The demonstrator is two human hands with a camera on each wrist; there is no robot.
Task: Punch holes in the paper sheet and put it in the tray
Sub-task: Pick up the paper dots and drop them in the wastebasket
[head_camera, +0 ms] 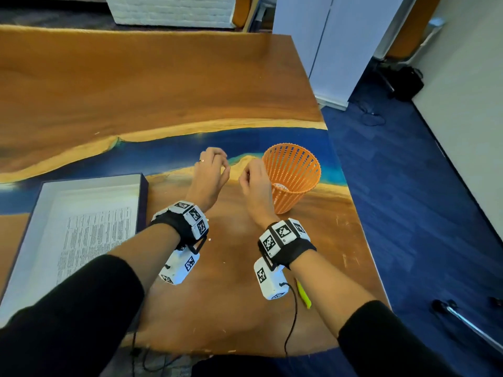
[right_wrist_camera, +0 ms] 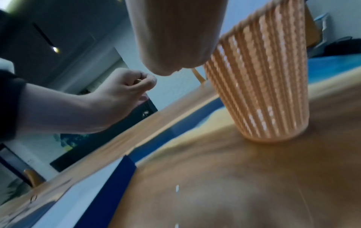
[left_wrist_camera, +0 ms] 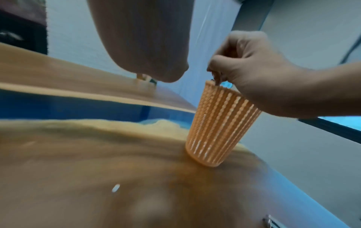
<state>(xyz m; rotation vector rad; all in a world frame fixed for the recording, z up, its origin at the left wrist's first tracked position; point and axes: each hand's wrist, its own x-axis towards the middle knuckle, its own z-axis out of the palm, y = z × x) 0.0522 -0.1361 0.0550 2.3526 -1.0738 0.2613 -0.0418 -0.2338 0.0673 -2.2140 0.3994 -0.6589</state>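
My left hand (head_camera: 211, 172) is raised above the wooden table (head_camera: 163, 85), fingers curled inward with the thumb meeting the fingertips; the right wrist view shows a thin pale sliver between thumb and forefinger, too small to identify. My right hand (head_camera: 255, 183) is raised just beside the orange basket (head_camera: 295, 176), at its near-left rim, fingers likewise curled and bunched at the tips. In the left wrist view the fingertips (left_wrist_camera: 216, 78) of that hand sit right at the basket rim, pinching something small and blurred; what it is cannot be determined. The two hands are near each other but apart. The basket stands upright on the table near the right edge, with something pale lying in its bottom. The paper sheet (head_camera: 92, 229), printed with dense text, lies flat inside the tray (head_camera: 40, 208), a shallow white box with dark outer walls, at the left of the table and well apart from both hands. Small white specks (left_wrist_camera: 115, 188) lie on the wood below my wrists. A yellow item (head_camera: 304, 295) lies near the table's front-right edge, partly hidden by my right forearm.
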